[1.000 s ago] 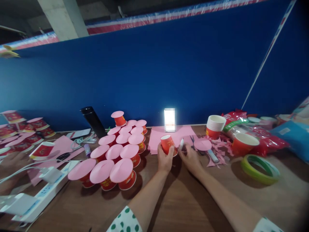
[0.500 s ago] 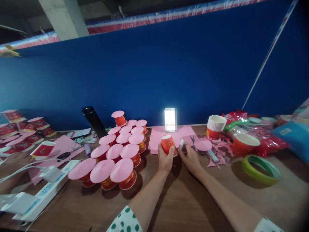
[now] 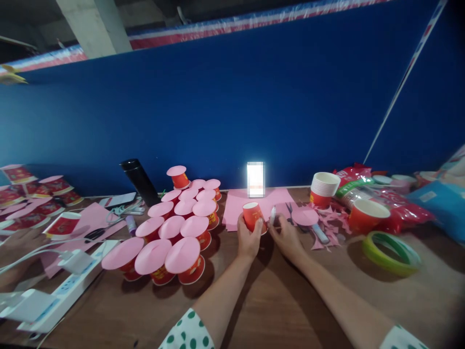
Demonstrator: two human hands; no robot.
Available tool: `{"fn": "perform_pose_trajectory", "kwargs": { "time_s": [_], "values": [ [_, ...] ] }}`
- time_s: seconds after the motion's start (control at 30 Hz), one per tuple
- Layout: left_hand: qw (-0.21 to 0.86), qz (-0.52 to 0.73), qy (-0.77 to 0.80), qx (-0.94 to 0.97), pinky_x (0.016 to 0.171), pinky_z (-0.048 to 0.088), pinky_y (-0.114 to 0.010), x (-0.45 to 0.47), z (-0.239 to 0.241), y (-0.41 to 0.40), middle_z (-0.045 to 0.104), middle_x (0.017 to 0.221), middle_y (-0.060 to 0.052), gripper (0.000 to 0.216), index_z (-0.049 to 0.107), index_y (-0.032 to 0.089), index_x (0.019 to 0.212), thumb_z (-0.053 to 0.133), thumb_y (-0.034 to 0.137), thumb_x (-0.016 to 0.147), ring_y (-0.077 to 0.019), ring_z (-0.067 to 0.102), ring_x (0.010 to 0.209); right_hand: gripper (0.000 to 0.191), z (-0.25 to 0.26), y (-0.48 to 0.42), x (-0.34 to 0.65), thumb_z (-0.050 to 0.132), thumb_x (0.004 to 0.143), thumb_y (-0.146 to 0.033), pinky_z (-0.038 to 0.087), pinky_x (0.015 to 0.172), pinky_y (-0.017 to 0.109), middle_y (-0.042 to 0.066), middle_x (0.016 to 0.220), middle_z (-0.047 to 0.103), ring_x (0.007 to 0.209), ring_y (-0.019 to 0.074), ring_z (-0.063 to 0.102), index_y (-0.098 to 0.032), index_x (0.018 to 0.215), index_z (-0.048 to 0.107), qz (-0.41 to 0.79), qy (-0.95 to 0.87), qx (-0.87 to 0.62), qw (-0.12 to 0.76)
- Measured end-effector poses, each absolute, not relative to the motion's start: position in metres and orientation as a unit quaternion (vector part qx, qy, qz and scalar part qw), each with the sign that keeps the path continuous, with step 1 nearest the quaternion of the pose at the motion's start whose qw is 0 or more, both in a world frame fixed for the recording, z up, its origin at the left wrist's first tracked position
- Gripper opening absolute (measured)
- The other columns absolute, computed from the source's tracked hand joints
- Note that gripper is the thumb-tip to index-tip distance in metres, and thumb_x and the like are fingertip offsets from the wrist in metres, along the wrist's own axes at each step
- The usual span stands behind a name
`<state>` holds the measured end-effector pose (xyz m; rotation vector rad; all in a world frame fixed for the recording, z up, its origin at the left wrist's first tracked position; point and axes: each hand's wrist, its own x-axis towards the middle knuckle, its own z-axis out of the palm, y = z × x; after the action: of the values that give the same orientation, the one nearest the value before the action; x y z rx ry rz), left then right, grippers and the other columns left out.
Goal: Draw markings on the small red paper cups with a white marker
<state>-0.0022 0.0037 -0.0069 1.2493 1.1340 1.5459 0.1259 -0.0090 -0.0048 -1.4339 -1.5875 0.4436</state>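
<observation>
My left hand [image 3: 248,239] is wrapped round a small red paper cup [image 3: 252,215], held upside down on a pink paper sheet [image 3: 240,203] on the wooden table [image 3: 276,300]. My right hand [image 3: 287,238] pinches a white marker pen [image 3: 272,215] whose tip is close beside the cup. Just right of that hand lie scissors [image 3: 289,210], a cut pink paper circle [image 3: 305,217] and pink paper scraps [image 3: 332,220].
Left of my hands stand several upside-down red cups topped with pink discs [image 3: 181,228]. A black flask [image 3: 140,182], a power strip [image 3: 69,286], a lit phone [image 3: 255,179], a stack of cups [image 3: 323,189], a green tape roll [image 3: 390,247] and red packets [image 3: 385,198] surround them. More cups [image 3: 32,194] sit far left.
</observation>
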Motion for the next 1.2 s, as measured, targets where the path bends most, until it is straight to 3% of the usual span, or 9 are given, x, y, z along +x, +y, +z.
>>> {"fn": "perform_pose_trajectory", "kwargs": {
  "time_s": [1.2],
  "values": [
    [0.426,0.619,0.45,0.482,0.086,0.044,-0.033,-0.0017,-0.005,0.0037,0.062,0.102,-0.008,0.049,0.052,0.017,0.111,0.069,0.039,0.07,-0.0191,0.059,0.093,0.017,-0.0053,-0.0081,0.1256,0.048,0.084,-0.035,0.051,0.062,0.027,0.005,0.082,0.068,0.072,0.0192,0.068,-0.021,0.092,0.051,0.17,-0.646,-0.588,0.456]
  ]
}}
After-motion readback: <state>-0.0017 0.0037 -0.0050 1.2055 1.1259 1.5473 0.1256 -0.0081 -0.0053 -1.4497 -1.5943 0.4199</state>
